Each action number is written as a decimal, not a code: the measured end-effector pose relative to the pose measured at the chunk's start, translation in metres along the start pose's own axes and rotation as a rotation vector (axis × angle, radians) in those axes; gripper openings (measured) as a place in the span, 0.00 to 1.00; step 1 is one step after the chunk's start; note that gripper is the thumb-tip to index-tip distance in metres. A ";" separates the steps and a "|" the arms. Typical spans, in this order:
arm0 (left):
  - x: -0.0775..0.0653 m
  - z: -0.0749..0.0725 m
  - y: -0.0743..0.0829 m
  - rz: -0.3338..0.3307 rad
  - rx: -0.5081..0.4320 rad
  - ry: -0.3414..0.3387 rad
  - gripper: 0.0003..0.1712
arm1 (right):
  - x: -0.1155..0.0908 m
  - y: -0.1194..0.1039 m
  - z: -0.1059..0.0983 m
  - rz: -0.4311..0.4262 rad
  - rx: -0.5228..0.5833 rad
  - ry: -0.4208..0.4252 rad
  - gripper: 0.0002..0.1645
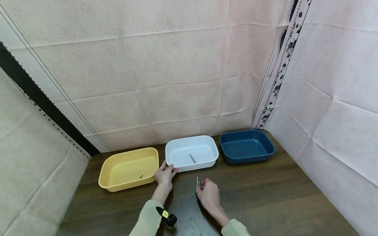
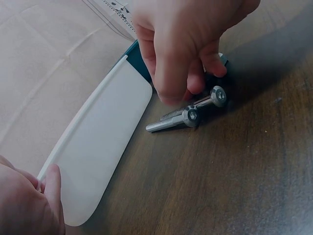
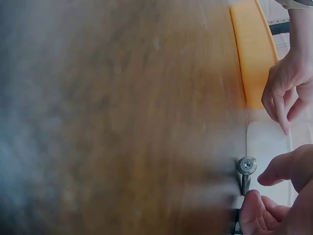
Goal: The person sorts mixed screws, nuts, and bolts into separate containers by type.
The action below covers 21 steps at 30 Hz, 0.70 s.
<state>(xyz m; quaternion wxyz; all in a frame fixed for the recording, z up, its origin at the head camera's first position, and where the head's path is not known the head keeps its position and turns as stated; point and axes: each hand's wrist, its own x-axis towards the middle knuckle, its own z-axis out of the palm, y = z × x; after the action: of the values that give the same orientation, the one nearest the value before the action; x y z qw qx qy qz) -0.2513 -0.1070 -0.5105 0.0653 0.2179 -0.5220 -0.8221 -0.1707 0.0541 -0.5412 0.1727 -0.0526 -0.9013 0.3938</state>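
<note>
My left hand (image 1: 164,177) grips the front left corner of a white tray (image 1: 192,167), its thumb against the outer wall in the left wrist view. A slim grey metal rod or bolt (image 1: 192,158) lies inside that tray. In front of it my right hand (image 1: 208,194) hovers low over the wooden table beside metal bolts (image 1: 197,182). In the left wrist view two bolts with round socket heads (image 2: 191,116) lie below the curled fingers. The right wrist view shows thumb (image 3: 281,169) and fingers apart around a bolt (image 3: 246,169). A shiny piece (image 2: 223,58) behind the fingers is mostly hidden.
A yellow tray (image 1: 127,186) stands on the left with small dark pieces (image 1: 141,176) in it. On the right stands a dark blue tray (image 1: 248,158). Cloth walls (image 1: 183,82) rise behind and at both sides of the wooden table (image 1: 265,196).
</note>
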 end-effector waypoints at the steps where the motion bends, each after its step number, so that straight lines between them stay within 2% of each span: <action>1: 0.000 0.000 0.000 0.002 0.000 0.000 0.34 | 0.000 0.000 0.000 -0.001 -0.007 -0.008 0.08; 21: 0.000 -0.001 0.001 -0.014 0.008 -0.019 0.34 | 0.002 -0.007 0.004 -0.040 -0.164 -0.098 0.17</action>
<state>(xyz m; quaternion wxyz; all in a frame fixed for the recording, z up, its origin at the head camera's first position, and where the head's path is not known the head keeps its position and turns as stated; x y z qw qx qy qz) -0.2512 -0.1080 -0.5101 0.0537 0.2140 -0.5244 -0.8224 -0.1739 0.0465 -0.5381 0.1314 -0.0293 -0.9388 0.3172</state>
